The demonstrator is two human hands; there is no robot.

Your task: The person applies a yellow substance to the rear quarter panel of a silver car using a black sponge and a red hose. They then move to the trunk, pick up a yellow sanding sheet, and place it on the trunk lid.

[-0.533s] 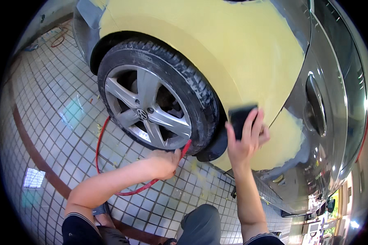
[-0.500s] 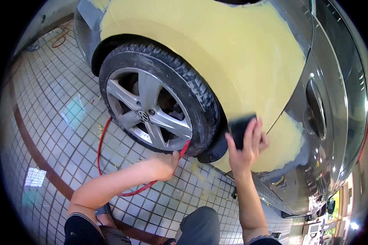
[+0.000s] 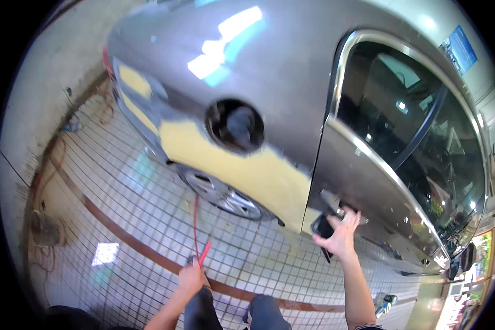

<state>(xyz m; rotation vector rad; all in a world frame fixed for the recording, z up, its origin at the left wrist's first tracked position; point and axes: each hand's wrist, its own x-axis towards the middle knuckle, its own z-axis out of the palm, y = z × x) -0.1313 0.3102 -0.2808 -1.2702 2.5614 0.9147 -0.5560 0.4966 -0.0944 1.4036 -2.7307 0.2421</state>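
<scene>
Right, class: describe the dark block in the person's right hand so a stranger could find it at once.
Start at the grey car and go to the bottom of its rear door edge. There the right hand presses a flat black block against yellow filler, the only black handheld thing there.

The floor (image 3: pixel 132 192) is small pale tiles crossed by a dark band (image 3: pixel 126 242). On it stand the car's wheel (image 3: pixel 225 198) and a red hose (image 3: pixel 195 220); orange cord (image 3: pixel 41 231) lies left.

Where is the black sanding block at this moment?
In the head view, the black sanding block is in the right hand, low on the grey car, beside the yellow filler patch near the door's front-lower edge.
</scene>
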